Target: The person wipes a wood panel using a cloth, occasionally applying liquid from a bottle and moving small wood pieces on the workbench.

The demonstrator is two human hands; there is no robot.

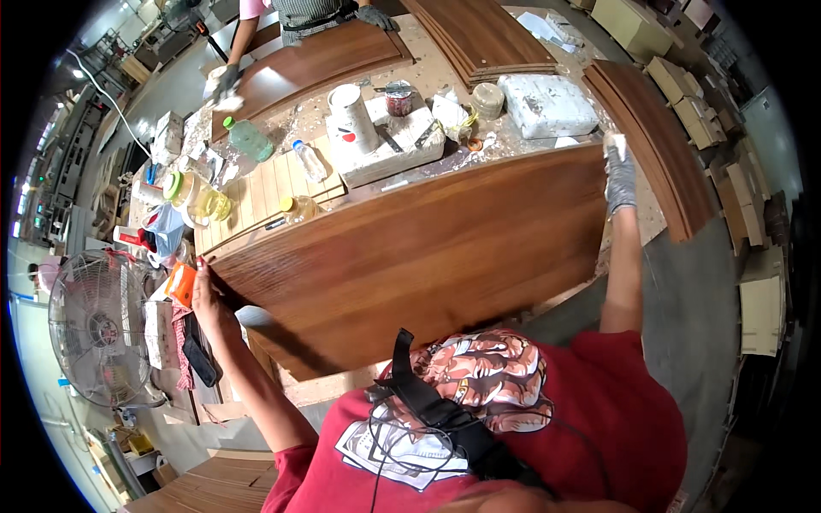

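A large brown wood-grain panel (428,248) lies tilted in front of me, across the near side of the worktable. My bare left hand (205,295) grips its left end, thumb over the edge. At the far right corner is my right hand (620,179) in a grey glove, close against the panel's edge. A small white wad (618,145), perhaps cloth, shows at its fingertips; the fingers' far side is hidden. Beside my left hand sits an orange packet (181,284).
Across the table, a co-worker's gloved hand (227,84) rests by another brown panel (316,73). Paint-spotted blocks (389,141), a white container (352,115) and bottles (248,139) stand beyond my panel. More panels (650,145) lie right; a fan (101,329) stands left.
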